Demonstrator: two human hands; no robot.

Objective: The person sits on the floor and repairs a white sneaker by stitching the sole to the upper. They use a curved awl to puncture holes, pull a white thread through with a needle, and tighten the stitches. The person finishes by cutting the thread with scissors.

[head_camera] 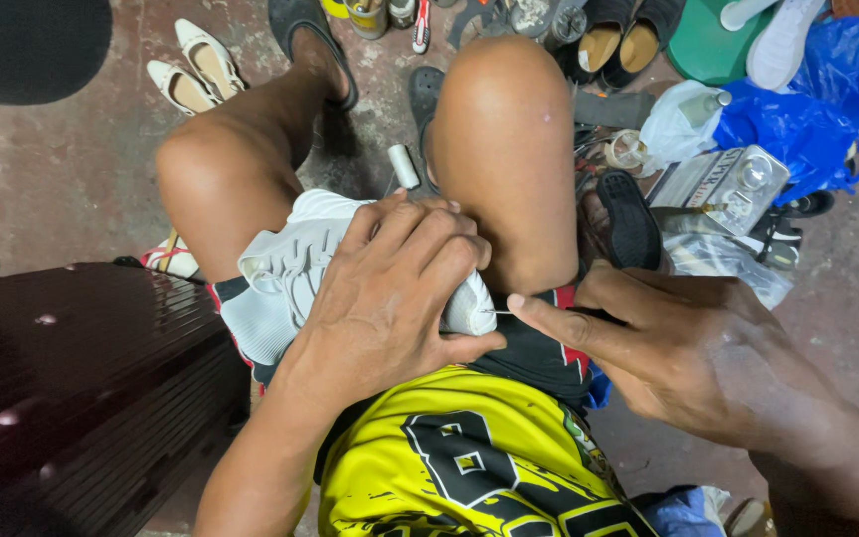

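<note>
A white laced sneaker (295, 261) lies wedged between my two bare knees. My left hand (390, 288) wraps over its toe end and grips it, with the fingers curled round the sole edge. My right hand (678, 348) is close on the right, and its forefinger and thumb pinch a thin metal needle (497, 311) whose tip touches the sneaker's toe. Most of the toe is hidden under my left hand. A yellow shirt (449, 467) with a black print fills the lower middle.
A dark wooden bench (72, 398) stands at the left. Several shoes lie on the concrete floor: cream heels (196, 70), black flats (618, 40), a black sandal (630, 219). Blue plastic bags (807, 119), a metal tin (728, 184) and small cans sit at the upper right.
</note>
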